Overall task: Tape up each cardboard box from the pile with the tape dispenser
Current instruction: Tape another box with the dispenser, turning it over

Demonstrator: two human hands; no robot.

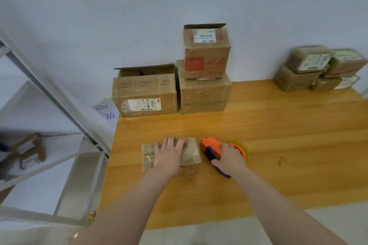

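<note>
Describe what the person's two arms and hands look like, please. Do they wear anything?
Both arms are bare from the lower edge of the picture up to the wrists, and no sleeves show. The left hand and the right hand wear no gloves. No watch, ring or wristband is visible. The fingernails are too blurred to judge.

Left hand [169, 155] flat; right hand [229, 158] grips tape dispenser [209, 147]
</note>
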